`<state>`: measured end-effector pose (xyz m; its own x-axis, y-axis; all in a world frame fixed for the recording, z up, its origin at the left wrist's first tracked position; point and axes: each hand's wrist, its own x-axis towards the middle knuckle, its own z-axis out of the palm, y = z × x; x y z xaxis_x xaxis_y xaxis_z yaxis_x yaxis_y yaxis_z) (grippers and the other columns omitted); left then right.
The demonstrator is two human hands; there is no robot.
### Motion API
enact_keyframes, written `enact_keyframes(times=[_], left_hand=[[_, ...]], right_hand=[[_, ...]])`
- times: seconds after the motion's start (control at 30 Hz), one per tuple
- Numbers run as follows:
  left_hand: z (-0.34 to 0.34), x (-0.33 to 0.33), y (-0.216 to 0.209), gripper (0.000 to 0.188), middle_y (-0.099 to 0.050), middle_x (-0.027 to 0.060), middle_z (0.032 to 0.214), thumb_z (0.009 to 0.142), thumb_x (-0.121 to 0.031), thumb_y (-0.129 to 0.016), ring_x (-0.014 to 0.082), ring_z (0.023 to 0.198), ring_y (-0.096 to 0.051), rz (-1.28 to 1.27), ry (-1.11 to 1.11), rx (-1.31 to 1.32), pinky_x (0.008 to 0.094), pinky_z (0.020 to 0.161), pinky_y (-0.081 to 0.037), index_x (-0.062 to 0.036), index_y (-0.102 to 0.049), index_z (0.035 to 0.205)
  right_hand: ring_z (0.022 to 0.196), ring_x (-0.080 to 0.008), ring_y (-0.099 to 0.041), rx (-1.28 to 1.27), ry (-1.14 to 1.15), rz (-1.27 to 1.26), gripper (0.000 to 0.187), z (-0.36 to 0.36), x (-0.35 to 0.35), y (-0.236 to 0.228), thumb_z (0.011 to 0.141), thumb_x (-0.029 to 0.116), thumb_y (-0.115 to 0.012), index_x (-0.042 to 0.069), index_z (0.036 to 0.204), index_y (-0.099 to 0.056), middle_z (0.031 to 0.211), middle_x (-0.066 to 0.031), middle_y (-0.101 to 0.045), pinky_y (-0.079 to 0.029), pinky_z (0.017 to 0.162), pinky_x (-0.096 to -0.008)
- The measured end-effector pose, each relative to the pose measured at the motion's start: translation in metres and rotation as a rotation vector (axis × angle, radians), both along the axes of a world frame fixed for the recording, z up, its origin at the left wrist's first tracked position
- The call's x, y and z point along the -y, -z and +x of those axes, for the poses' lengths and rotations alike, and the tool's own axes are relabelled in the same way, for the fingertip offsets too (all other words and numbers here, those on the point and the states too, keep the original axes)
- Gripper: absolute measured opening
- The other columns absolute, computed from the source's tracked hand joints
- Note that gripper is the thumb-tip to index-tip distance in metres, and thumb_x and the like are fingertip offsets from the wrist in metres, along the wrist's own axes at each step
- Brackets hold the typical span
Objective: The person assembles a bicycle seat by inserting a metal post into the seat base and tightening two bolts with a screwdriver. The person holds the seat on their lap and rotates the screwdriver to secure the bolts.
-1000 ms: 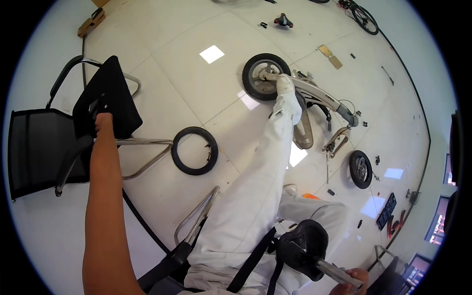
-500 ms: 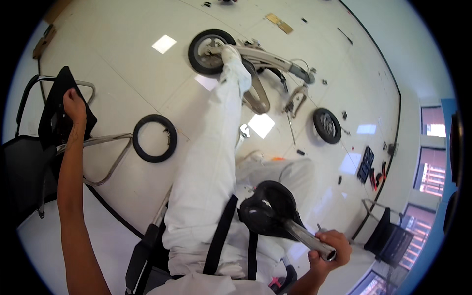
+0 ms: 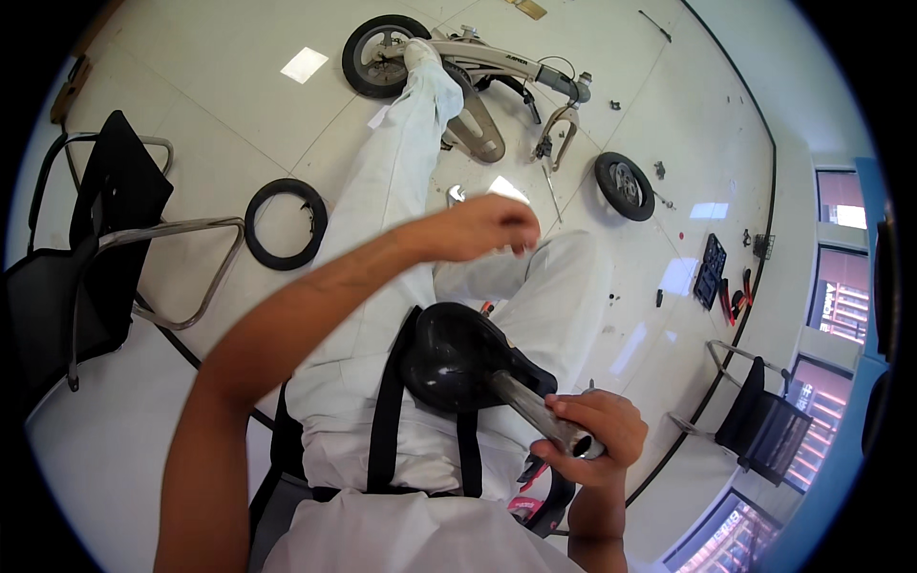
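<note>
A black bicycle saddle (image 3: 446, 361) lies underside up over my lap. Its silver seat post (image 3: 528, 401) points toward the lower right. My right hand (image 3: 597, 435) wraps round the post near its open end. My left hand (image 3: 487, 227) hovers above my knees, beyond the saddle and apart from it. Its fingers are curled inward and a little blurred; whatever they hold, if anything, is hidden.
On the floor lie a bicycle frame (image 3: 521, 62) with its wheel (image 3: 385, 57) by my foot, a loose wheel (image 3: 625, 186), a tyre (image 3: 286, 224), a wrench (image 3: 457, 195) and a tool case (image 3: 710, 271). Chairs (image 3: 119, 205) stand left and right (image 3: 764, 420).
My left hand has swung from the chair at the left to above my knees. The saddle and my right hand have shifted slightly left. The view has tilted, so floor things sit higher.
</note>
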<state>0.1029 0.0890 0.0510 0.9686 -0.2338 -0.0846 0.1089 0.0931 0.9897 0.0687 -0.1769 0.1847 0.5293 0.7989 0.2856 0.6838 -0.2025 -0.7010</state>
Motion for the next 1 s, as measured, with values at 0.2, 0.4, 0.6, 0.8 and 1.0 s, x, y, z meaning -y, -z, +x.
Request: enact_keyframes(times=[0.2, 0.4, 0.6, 0.8, 1.0], left_hand=[[-0.021, 0.060, 0.040, 0.016, -0.064, 0.0025, 0.088, 0.095, -0.017, -0.055, 0.0104, 0.077, -0.062, -0.113, 0.456, -0.357, 0.0255, 0.069, -0.048, -0.0025, -0.062, 0.093], [-0.040, 0.062, 0.014, 0.014, -0.062, 0.0017, 0.089, 0.095, -0.016, -0.056, 0.0093, 0.077, -0.060, -0.215, 0.457, -0.363, 0.0240, 0.070, -0.047, -0.0027, -0.061, 0.094], [-0.057, 0.060, 0.022, 0.012, -0.059, 0.0015, 0.086, 0.095, -0.014, -0.057, 0.0098, 0.079, -0.057, -0.317, 0.232, -0.316, 0.0239, 0.073, -0.046, -0.0024, -0.060, 0.093], [-0.069, 0.071, 0.044, 0.013, -0.056, -0.0005, 0.084, 0.095, -0.016, -0.059, 0.0088, 0.077, -0.054, -0.462, 0.081, -0.437, 0.0225, 0.074, -0.047, -0.0028, -0.060, 0.094], [-0.075, 0.084, 0.054, 0.015, -0.055, 0.0001, 0.086, 0.097, -0.018, -0.058, 0.0086, 0.077, -0.054, -0.632, -0.073, -0.553, 0.0236, 0.073, -0.049, -0.0037, -0.059, 0.097]], right_hand=[[0.071, -0.0208, -0.069, -0.307, -0.135, -0.066, 0.050, 0.009, 0.016, 0.009, 0.055, 0.023, -0.091, 0.000, 0.092, -0.069, 0.095, -0.0135, -0.071, -0.051, 0.057, -0.0251], [0.067, -0.0188, -0.064, -0.855, -0.282, 0.149, 0.056, 0.044, 0.045, 0.022, 0.063, 0.038, -0.086, -0.004, 0.096, -0.067, 0.092, -0.0177, -0.067, -0.050, 0.060, -0.0263], [0.068, -0.0157, -0.054, -0.853, 0.335, 0.586, 0.025, 0.060, 0.033, 0.039, 0.090, 0.023, -0.050, -0.001, 0.089, -0.057, 0.100, -0.0162, -0.058, -0.045, 0.058, -0.0266], [0.070, -0.0185, -0.053, -0.982, 0.570, 1.047, 0.024, 0.060, 0.035, 0.037, 0.091, 0.024, -0.045, 0.003, 0.083, -0.052, 0.098, -0.0140, -0.057, -0.046, 0.060, -0.0286], [0.072, -0.0196, -0.053, -1.011, 0.394, 0.921, 0.022, 0.043, 0.022, 0.057, 0.092, 0.022, -0.043, 0.004, 0.082, -0.052, 0.096, -0.0151, -0.057, -0.046, 0.056, -0.0284]])
